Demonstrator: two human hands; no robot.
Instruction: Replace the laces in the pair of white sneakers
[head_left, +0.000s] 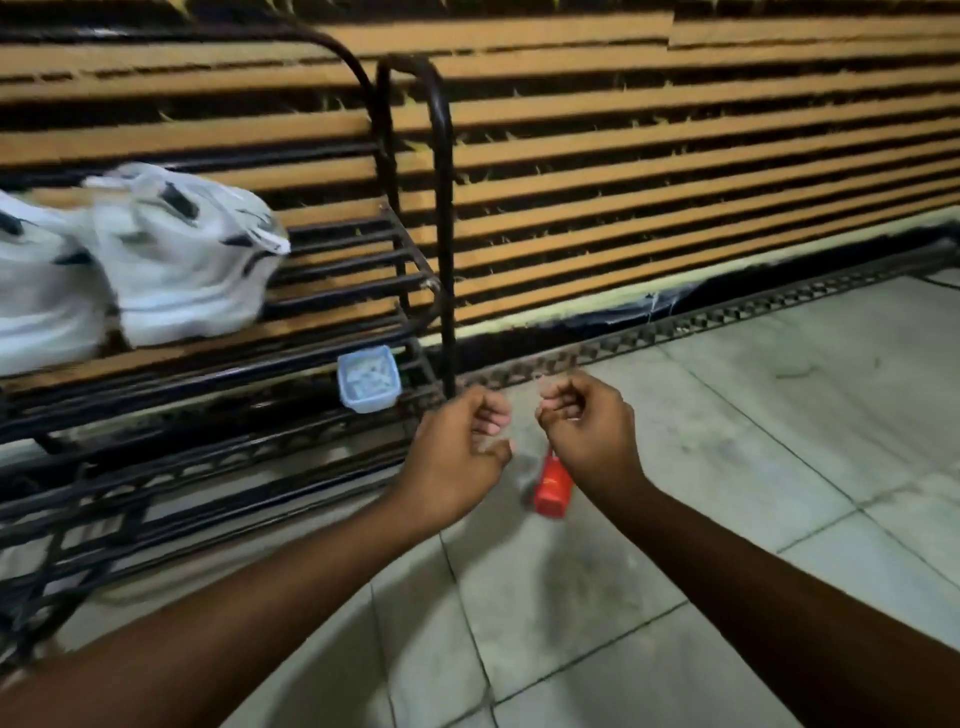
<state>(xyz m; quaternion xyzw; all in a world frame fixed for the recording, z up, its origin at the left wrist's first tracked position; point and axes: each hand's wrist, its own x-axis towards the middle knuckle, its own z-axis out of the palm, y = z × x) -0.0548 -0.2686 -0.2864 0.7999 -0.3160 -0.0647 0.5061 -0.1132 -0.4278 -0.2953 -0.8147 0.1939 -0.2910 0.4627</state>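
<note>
Just off the right end of the black metal rack (415, 291), out over the floor, the left hand (457, 441) and the right hand (587, 426) hover close together, knuckles facing each other with a narrow gap between them; the fingers of both are curled inward toward the palms, but motion blur hides whether either pinches anything, so I cannot tell what, if anything, they hold; a small red object (551, 488) shows directly under the right hand, farther from the rack than the left hand, and whether it hangs from those fingers or lies on the tiles I cannot tell. Both bare forearms reach in from the near side, away from the rack. The white sneakers (182, 260) sit side by side on the rack's top shelf, well apart from both hands; the sneaker nearer the rack's end stops short of the shelf's right edge, leaving bare slats between it and the upright end posts. A small pale plastic container (369, 379) rests at the right end of a lower shelf, close to its edge and near the left hand. Behind the rack runs a striped wall (675, 156); the tiled floor (779, 441) spreads rightward from the rack's end and beneath both arms.
</note>
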